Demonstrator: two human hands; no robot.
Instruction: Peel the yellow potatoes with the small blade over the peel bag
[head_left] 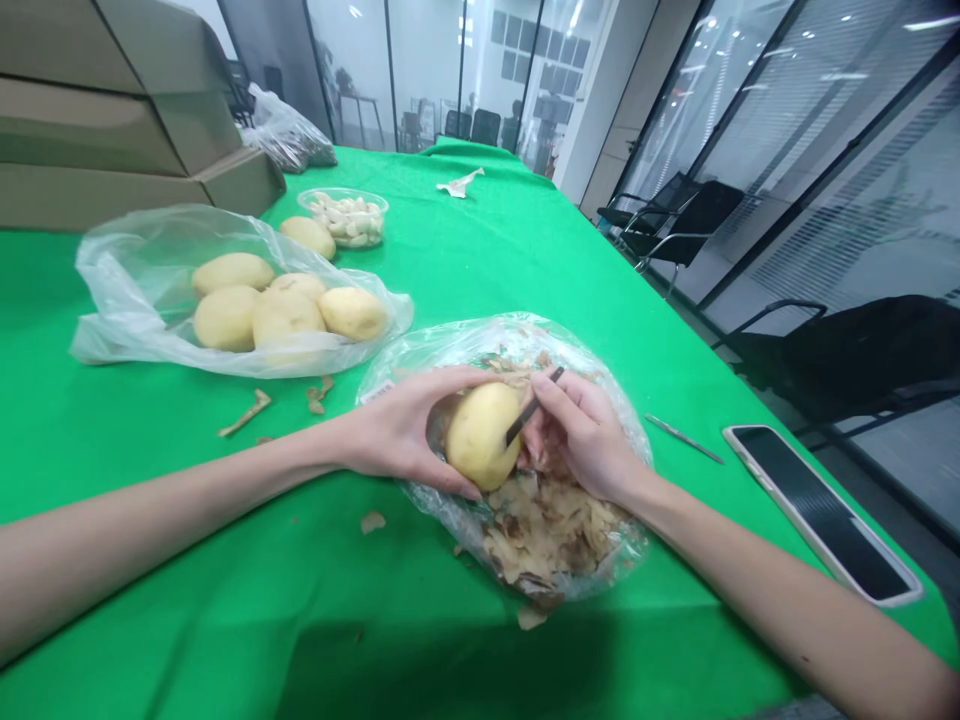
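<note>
My left hand [409,430] is wrapped round the left side of a large pale-yellow potato [482,437], thumb below and fingers over the top. In my right hand [581,430] is a narrow dark blade-like tool [531,410], pinched by thumb and fingers. Its lower end meets the potato's right side; the rest of it is partly hidden by the fingers. Both hands are above a clear plastic bag [630,440] spread on the table. Brown and cream potato peelings [551,530] lie heaped on the bag.
Left stands an open plastic bag [142,290] of several pale potatoes [289,315]. Behind it are a loose potato [307,237], a tub of peeled garlic-like cloves [352,220] and cardboard boxes [90,140]. A phone [825,515] and thin metal tool [684,439] lie right on green cloth [480,260].
</note>
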